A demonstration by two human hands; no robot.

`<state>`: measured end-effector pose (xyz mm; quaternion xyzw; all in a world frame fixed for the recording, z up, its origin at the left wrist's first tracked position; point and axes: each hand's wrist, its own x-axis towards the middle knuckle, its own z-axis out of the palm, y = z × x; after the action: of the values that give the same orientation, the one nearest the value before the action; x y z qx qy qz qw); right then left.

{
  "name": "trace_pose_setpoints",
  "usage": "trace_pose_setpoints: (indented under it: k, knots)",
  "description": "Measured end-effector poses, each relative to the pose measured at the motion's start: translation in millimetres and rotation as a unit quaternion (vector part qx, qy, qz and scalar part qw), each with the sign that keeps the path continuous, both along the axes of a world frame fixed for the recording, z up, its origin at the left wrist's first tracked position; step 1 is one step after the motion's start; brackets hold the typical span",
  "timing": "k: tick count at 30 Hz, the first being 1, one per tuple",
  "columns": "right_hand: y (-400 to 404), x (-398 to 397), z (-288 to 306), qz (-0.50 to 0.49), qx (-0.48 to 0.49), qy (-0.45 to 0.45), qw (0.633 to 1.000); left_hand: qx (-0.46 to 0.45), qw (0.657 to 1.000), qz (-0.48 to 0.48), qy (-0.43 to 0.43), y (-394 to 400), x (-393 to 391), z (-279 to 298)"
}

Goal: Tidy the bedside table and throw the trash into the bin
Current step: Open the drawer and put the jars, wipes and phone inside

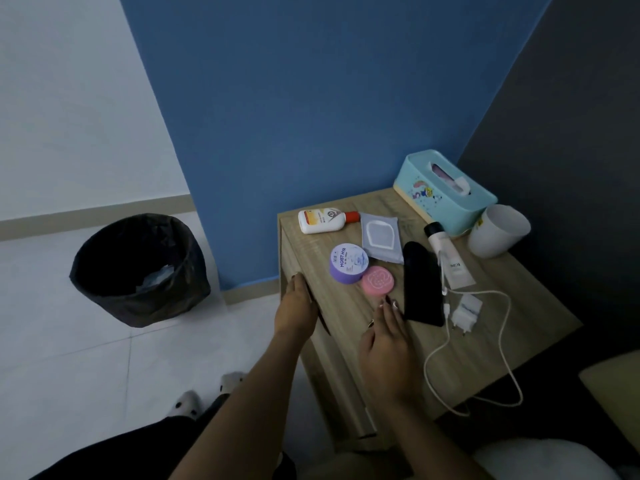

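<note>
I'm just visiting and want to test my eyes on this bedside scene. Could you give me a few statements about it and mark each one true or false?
1. The bin stands on the floor to the left of the bedside table. True.
2. The white bottle with the red cap stands upright. False: it lies on its side near the table's back edge.
3. The pink round case touches the purple jar. True.
4. The right hand grips the black phone. False: its fingers lie straight on the tabletop beside the phone.
5. The left hand rests at the table's left edge. True.
6. The tissue box is red. False: it is pale blue-green.
</note>
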<state>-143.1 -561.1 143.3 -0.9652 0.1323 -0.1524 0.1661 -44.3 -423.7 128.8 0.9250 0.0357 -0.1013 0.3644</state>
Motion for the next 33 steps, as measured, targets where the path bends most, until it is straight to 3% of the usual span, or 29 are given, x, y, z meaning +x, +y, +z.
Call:
trace_pose_setpoints:
  k: [19,23,29,33]
  knots:
    - [0,-2,0,0.005,0.003,-0.001,1.0,0.009,1.0,0.011,0.018,-4,11,-22]
    - [0,-1,1,0.011,0.008,0.0,1.0,0.027,0.999,0.009,0.024,17,7,-20]
    - [-2,-1,3,0.017,0.012,0.0,1.0,0.037,0.998,-0.039,-0.039,64,-2,-7]
    - [-2,0,1,0.015,0.021,0.008,1.0,0.074,0.996,-0.057,-0.014,96,-6,-13]
